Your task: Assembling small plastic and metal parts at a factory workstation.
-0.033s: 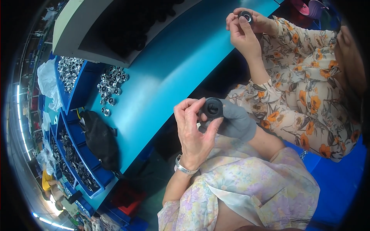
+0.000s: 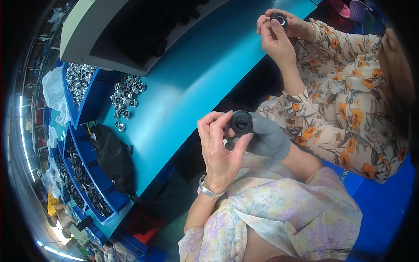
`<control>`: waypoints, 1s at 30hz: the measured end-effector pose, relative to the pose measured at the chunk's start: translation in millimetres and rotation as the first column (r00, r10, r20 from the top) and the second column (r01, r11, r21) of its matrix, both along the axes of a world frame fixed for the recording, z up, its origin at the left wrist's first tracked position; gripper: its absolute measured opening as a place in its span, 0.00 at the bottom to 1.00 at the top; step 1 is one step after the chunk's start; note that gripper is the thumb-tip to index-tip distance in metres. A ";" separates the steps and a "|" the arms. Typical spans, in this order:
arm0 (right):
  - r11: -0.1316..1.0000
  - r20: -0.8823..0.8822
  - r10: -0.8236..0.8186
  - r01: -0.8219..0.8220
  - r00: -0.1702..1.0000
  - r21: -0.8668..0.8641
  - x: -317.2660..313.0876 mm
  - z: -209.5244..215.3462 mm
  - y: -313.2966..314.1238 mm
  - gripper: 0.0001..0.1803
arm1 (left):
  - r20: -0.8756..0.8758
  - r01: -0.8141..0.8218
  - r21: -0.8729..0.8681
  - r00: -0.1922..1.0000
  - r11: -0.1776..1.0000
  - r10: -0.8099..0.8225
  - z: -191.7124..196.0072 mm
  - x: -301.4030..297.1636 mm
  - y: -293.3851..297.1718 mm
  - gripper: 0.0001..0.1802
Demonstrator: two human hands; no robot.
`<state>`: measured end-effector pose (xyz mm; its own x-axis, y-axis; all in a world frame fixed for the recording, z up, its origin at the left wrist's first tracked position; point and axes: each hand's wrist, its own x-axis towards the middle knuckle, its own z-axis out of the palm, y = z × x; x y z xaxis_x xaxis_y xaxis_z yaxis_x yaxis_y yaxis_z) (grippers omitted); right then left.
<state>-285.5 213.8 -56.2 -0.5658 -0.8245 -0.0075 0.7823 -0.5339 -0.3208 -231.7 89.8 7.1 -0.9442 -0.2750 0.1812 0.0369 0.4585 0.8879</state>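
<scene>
"Holding something in both hands?"

"Yes, a round black part [image 2: 240,122], right between them. The bare left hand [image 2: 217,146] pinches its left side, thumb at the lower rim; the grey-gloved right hand [image 2: 269,137] wraps its other side."

"And around that grip?"

"Left of it, shiny small parts [image 2: 125,93] lie on the blue table [image 2: 174,102]; beyond it, up to the right, a co-worker's hands [image 2: 276,43] hold another dark round piece [image 2: 278,19]."
</scene>
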 end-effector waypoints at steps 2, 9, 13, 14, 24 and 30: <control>1.000 -0.009 0.002 -0.002 1.000 0.021 1.5 3.6 -1.3 0.29 | -0.032 0.031 -0.100 0.999 0.995 -0.034 -0.3 1.6 -3.1 0.30; 0.999 -0.071 0.017 -0.014 0.997 0.043 3.9 9.1 -5.5 0.27 | -0.016 -0.019 -0.045 1.000 0.999 0.018 1.6 8.3 -3.3 0.30; 0.997 -0.100 0.018 -0.011 0.995 0.070 5.7 11.0 -7.5 0.27 | -0.027 -0.007 -0.042 1.000 0.999 0.006 -0.4 10.8 -7.0 0.31; 0.996 -0.101 0.015 -0.007 0.995 0.086 6.2 13.5 -8.6 0.27 | -0.032 -0.007 -0.044 0.999 0.999 0.005 -0.9 11.2 -7.9 0.32; 0.941 -0.263 -0.057 0.140 0.963 0.308 7.6 24.0 -14.3 0.25 | -0.074 0.033 -0.061 0.997 0.998 -0.038 -5.5 15.9 -20.6 0.32; 0.738 -0.691 -0.056 0.495 0.721 0.458 18.1 34.8 -18.8 0.25 | -0.013 0.095 0.727 0.992 0.680 -0.125 -17.9 19.3 -32.8 0.30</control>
